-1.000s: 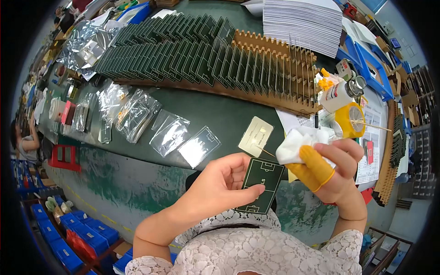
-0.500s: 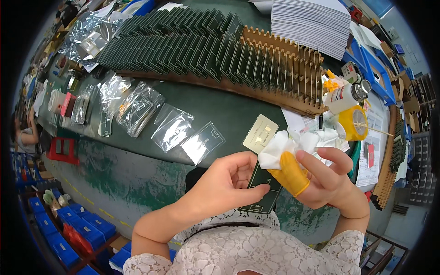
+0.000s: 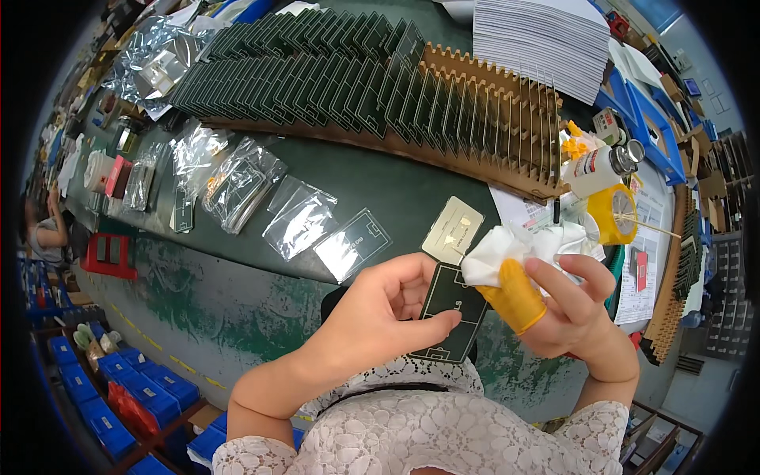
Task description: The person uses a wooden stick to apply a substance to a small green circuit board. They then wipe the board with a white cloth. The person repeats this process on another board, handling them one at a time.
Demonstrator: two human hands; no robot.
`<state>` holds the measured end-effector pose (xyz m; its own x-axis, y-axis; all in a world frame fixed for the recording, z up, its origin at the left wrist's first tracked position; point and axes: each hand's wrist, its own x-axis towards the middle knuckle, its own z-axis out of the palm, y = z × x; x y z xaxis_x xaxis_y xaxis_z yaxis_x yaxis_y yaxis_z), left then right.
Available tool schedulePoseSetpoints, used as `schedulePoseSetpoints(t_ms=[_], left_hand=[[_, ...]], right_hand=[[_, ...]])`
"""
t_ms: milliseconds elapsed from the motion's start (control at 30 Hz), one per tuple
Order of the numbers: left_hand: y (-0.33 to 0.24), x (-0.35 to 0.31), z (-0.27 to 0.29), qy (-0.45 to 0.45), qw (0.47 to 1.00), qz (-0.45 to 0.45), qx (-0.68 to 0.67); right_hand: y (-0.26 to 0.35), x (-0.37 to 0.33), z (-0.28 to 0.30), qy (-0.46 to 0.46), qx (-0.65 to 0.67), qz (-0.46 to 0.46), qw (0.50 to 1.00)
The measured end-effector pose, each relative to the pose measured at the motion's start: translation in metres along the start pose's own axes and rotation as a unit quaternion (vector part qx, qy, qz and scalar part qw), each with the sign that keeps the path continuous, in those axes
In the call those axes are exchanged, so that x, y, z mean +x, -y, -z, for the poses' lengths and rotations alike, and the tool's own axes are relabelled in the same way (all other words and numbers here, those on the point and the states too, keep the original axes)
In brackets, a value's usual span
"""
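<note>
My left hand [image 3: 388, 305] grips a dark green rectangular panel [image 3: 453, 332] with thin light outlines, its thumb lying across the panel's face. Just to the right, my right hand [image 3: 574, 313] pinches a crumpled white cloth [image 3: 491, 257] at the panel's upper right corner. A yellow finger cot [image 3: 518, 301] covers one finger of the right hand. Beyond the panel, on the green table, lies a cream-coloured plate [image 3: 453, 229]. Clear plastic sleeves [image 3: 305, 233] and a sleeved piece with similar outlines [image 3: 352, 244] lie to the left of it.
Across the back, a notched brown rack [image 3: 467, 170] holds many upright green panels [image 3: 277, 91]. A white bottle [image 3: 590, 172], a yellow tape roll [image 3: 611, 214] and papers [image 3: 538, 43] are at the right. Bagged panels [image 3: 245, 182] lie left. Blue bins [image 3: 150, 388] stand below the table.
The cloth and my right hand have shifted slightly right and up, uncovering more of the panel's upper part. The panel has tilted a little in my left hand.
</note>
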<state>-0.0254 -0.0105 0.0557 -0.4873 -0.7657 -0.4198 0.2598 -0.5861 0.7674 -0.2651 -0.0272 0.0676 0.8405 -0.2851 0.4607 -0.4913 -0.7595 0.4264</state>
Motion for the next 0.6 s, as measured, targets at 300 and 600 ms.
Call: schedulePoseSetpoints(t_ms=[300,600], left_hand=[[-0.008,-0.007,0.01,-0.036,0.999,-0.041,0.001],[-0.012,-0.006,0.008,-0.089,0.993,-0.08,0.02]], right_hand=[[0.0,-0.015,-0.005,-0.037,0.019,-0.114,0.993],[-0.024,-0.034,0.003,-0.084,0.42,-0.485,0.762]])
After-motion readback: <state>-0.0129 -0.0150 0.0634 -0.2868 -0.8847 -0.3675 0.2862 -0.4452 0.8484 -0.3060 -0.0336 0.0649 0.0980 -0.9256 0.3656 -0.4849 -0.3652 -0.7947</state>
